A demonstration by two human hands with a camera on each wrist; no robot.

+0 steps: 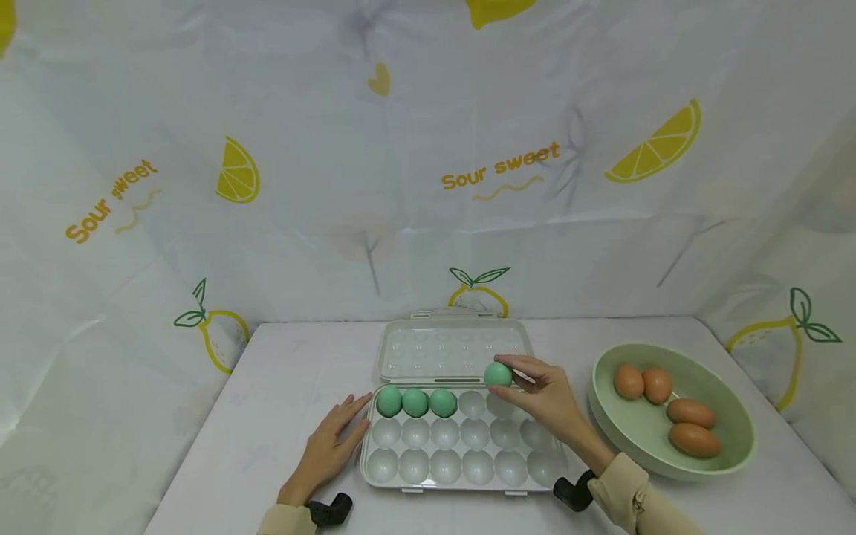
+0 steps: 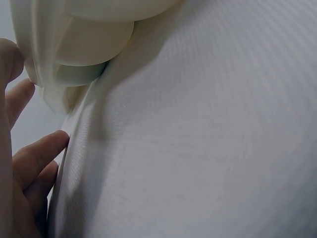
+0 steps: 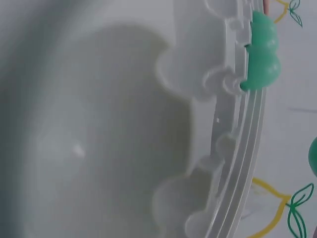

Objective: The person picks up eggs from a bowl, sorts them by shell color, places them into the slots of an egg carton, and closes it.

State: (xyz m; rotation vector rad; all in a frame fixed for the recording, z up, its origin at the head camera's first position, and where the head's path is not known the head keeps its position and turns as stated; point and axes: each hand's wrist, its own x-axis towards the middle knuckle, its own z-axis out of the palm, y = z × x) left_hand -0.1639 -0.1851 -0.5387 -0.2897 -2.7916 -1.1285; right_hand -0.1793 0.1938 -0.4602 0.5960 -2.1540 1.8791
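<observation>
In the head view my right hand pinches a green egg between thumb and fingers, above the back row of a white egg tray. Three green eggs sit side by side in that row's left cups. My left hand lies at the tray's left edge, its fingers extended. In the left wrist view, fingertips touch the tray's side. At the right border of the right wrist view, only part of the held egg shows; seated green eggs appear above it.
The tray's clear lid lies folded open behind it. To the right stands a pale green bowl holding several brown eggs. Behind the white tabletop hangs a lemon-print cloth.
</observation>
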